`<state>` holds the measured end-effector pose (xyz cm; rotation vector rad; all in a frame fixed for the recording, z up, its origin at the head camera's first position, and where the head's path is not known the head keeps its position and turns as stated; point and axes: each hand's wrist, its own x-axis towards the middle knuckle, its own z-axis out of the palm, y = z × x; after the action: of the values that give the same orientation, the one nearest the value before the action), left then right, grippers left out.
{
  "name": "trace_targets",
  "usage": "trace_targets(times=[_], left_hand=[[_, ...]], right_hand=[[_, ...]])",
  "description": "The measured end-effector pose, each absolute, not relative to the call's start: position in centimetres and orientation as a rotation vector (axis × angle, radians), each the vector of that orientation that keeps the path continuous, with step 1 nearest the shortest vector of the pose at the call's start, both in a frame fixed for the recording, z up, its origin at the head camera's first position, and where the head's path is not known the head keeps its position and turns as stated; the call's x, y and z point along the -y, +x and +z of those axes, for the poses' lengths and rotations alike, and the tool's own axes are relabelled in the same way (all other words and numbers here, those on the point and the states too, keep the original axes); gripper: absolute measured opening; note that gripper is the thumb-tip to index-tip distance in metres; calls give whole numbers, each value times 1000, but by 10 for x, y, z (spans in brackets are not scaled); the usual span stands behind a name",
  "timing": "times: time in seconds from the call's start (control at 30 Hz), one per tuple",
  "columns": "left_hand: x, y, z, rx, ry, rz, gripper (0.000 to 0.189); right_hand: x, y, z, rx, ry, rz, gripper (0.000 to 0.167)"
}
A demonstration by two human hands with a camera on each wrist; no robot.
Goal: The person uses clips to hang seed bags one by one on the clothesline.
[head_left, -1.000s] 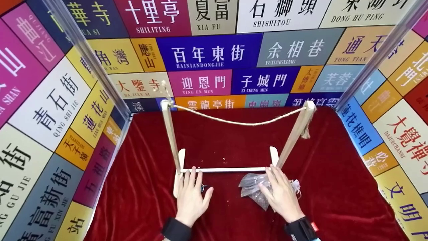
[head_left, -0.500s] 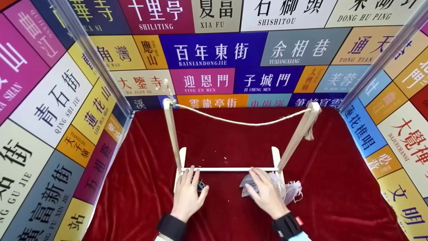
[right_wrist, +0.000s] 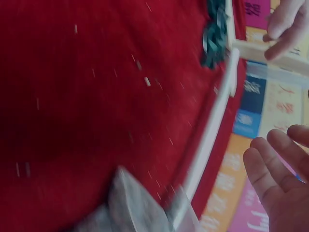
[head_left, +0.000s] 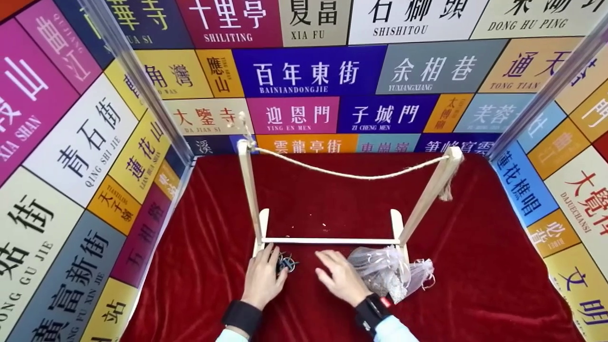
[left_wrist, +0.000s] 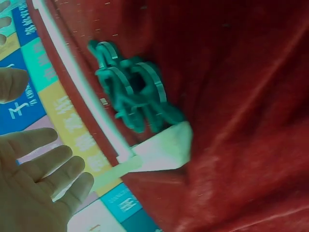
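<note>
My left hand (head_left: 261,280) hovers close over a small cluster of dark green pieces with curved pale bands (left_wrist: 135,89), partly hidden behind it in the head view. Its fingers are extended in the left wrist view and hold nothing. The right hand (head_left: 343,278), fingers spread, is between that cluster and sheer white drawstring bags (head_left: 380,268), also holding nothing. Both hands are in front of a wooden frame, whose low crossbar (head_left: 327,241) joins two upright posts. A slack rope (head_left: 351,175) runs between the post tops.
Dark red cloth (head_left: 475,285) covers the table, with small pale crumbs beyond the crossbar. Panels with street names (head_left: 308,71) enclose the back and both sides. The frame's left post (head_left: 250,190) and right post (head_left: 427,199) rise beyond the hands.
My right hand has moved left, off the sheer bags, which show more fully now. The left hand has drawn back slightly from the crossbar, and more of the green cluster shows.
</note>
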<state>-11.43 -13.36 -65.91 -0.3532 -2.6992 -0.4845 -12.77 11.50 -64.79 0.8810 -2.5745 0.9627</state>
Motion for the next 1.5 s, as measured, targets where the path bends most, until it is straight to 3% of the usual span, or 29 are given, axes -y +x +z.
trace_targets(times=[0.7,1.33,1.5], left_hand=[[125,-130,-691,2799,-302,-422,50],[121,-158,-699,2738,-223,-456,16],[123,-167,-695,2708,-242,-422,23]], right_hand=[[-73,-131,-674,2760,1000,1032,43],[-74,-130,-671,2769,985,989,43],[-75,-131,-669,2795,962,985,43]])
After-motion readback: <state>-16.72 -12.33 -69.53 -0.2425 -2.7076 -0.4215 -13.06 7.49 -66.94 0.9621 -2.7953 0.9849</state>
